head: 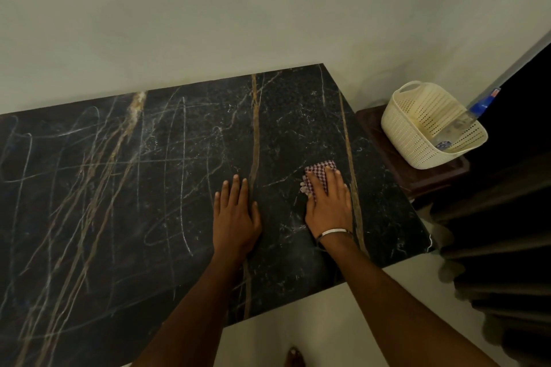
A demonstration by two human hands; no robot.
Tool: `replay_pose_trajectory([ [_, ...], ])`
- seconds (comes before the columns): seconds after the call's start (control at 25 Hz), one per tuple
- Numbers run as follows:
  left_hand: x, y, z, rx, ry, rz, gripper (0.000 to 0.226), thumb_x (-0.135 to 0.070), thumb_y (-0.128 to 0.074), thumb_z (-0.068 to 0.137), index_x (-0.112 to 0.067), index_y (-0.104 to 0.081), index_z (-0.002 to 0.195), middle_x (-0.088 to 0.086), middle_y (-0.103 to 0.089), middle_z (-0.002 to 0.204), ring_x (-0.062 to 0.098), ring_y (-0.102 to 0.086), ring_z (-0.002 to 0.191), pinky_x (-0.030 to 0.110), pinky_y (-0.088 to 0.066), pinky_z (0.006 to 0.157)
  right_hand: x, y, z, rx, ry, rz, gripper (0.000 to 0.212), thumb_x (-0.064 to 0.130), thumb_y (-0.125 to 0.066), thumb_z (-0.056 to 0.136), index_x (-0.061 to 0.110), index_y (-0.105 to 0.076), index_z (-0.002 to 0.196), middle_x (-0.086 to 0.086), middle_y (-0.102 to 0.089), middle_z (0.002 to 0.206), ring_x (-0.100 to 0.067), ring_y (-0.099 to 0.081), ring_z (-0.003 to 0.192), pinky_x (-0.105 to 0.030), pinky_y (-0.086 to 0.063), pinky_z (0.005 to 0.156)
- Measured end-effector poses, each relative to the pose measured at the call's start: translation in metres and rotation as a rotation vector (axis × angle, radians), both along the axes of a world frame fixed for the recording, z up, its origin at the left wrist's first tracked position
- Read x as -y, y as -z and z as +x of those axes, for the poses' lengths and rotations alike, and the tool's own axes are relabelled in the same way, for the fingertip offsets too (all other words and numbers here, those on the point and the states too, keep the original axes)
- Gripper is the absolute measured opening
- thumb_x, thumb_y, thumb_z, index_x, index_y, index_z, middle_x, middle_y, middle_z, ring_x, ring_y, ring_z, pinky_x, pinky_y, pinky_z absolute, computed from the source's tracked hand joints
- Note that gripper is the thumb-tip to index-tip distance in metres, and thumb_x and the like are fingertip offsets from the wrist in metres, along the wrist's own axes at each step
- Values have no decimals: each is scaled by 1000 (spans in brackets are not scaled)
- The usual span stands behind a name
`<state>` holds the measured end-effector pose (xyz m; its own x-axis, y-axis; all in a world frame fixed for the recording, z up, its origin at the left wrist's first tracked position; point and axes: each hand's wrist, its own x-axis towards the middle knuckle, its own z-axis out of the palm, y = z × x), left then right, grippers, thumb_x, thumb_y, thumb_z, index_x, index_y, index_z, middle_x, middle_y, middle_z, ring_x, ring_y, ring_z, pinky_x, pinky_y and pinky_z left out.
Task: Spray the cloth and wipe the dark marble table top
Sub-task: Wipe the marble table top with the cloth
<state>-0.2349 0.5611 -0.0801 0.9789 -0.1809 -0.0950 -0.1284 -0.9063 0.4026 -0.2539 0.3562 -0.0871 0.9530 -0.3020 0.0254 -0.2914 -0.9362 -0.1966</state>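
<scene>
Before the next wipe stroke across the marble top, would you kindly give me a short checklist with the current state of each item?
1. Cloth under right hand, flat on the table top: ok.
2. Left hand flat on marble, bracing: ok.
3. Cloth damp: cannot tell.
4. Pale scribble marks remain on the left of the top: not ok.
5. Spray bottle set aside in basket: ok.
</scene>
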Motion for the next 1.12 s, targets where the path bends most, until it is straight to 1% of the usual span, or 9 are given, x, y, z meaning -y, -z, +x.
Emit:
replay_pose_trajectory([
  [0.08, 0, 2, -3, 4, -5, 7, 60, -41, -27, 102, -20, -5, 154, 3, 4, 163, 18, 10, 149, 39, 8, 120, -19, -1, -6, 4, 12, 5, 60, 34, -45, 93, 34, -24, 149, -7, -13, 160, -28, -7, 148, -46, -10, 118],
  [0.2, 1, 4, -7, 9, -4, 17, 60, -41, -28, 102, -20, -6, 154, 3, 3, 163, 19, 9, 149, 40, 7, 121, -50, 5, -25, -2, -110, 4, 61, 35, -46, 91, 35, -24, 148, -8, -13, 160, -29, -5, 148, -46, -9, 117],
  [0.32, -2, 5, -14, 21, 4, 13, 61, -42, -28, 102, -20, -7, 154, 3, 1, 163, 18, 8, 149, 39, 7, 121, -37, 6, -32, -1, -178, 12, 61, 34, -45, 92, 37, -23, 148, -6, -12, 161, -26, -3, 149, -44, -5, 117],
  [0.44, -9, 8, -20, 25, 5, 14, 61, -43, -28, 101, -20, -7, 154, 3, 1, 163, 18, 9, 149, 38, 8, 120, -11, 4, -36, 3, -47, -3, 60, 33, -47, 92, 36, -26, 148, -8, -17, 160, -27, -10, 148, -44, -9, 118],
  [0.56, -12, 9, -28, 33, 6, 17, 61, -43, -28, 101, -20, -8, 154, 3, 1, 163, 18, 8, 149, 38, 8, 120, -21, 1, -43, -2, 49, -4, 60, 34, -48, 93, 34, -25, 149, -8, -16, 160, -29, -10, 148, -46, -11, 118],
  [0.72, -12, 11, -34, 38, 1, 15, 60, -41, -29, 101, -19, -8, 154, 3, 0, 163, 19, 8, 149, 38, 8, 120, -61, 6, -60, 7, -71, -1, 60, 34, -46, 92, 35, -25, 148, -9, -15, 160, -29, -7, 148, -45, -6, 117],
  [0.84, -13, 11, -43, 43, 10, 22, 61, -41, -28, 101, -19, -8, 154, 3, 0, 163, 18, 7, 149, 36, 9, 119, -51, 4, -67, 12, -130, 30, 58, 33, -45, 93, 35, -26, 148, -8, -15, 160, -28, -5, 149, -43, -4, 117],
  [1.0, -20, 12, -53, 47, 28, -1, 61, -41, -29, 101, -18, -9, 154, 4, -1, 162, 19, 7, 149, 36, 9, 118, -29, 1, -73, -14, -21, 11, 58, 34, -43, 95, 34, -24, 149, -8, -14, 160, -27, -5, 148, -43, -7, 120],
  [1.12, -23, 13, -60, 48, 37, 13, 61, -42, -28, 101, -18, -8, 154, 4, 0, 163, 19, 8, 149, 37, 8, 119, -51, -3, -81, -14, 46, 12, 59, 36, -41, 95, 34, -20, 150, -8, -10, 161, -28, -3, 148, -45, -7, 120],
])
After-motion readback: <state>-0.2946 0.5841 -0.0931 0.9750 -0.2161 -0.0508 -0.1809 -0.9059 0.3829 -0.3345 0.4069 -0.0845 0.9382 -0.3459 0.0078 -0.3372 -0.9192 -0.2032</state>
